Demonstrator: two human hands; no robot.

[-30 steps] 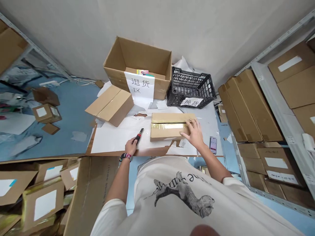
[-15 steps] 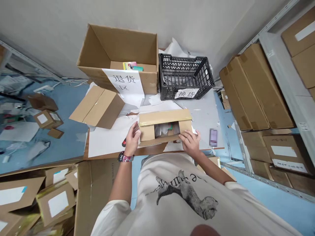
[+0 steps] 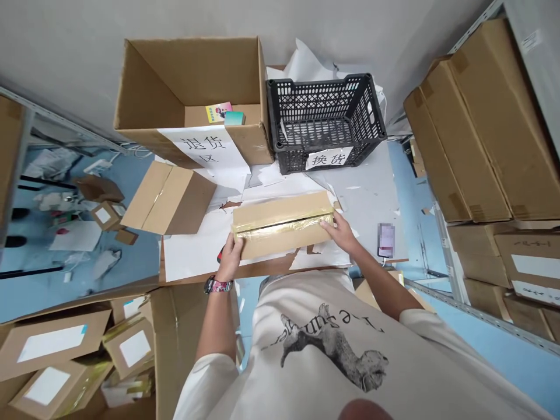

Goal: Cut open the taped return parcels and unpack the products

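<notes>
While the left hand (image 3: 230,258) and right hand (image 3: 342,233) grip opposite ends of the taped carton (image 3: 282,234), at the near side of the table (image 3: 275,266), positioning seems underway; opening it would require freeing 1 hand.

Between left hand (image 3: 230,256) and right hand (image 3: 342,233) is one taped box (image 3: 283,226); beyond right hand, one crate (image 3: 292,160); right of this hand, one phone (image 3: 386,240).

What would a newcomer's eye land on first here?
Probably the big carton at the back left of the table, open, with a paper sign on its front. A black crate stands to its right. Nearer, the left hand and right hand hold a taped box at its ends.
</notes>
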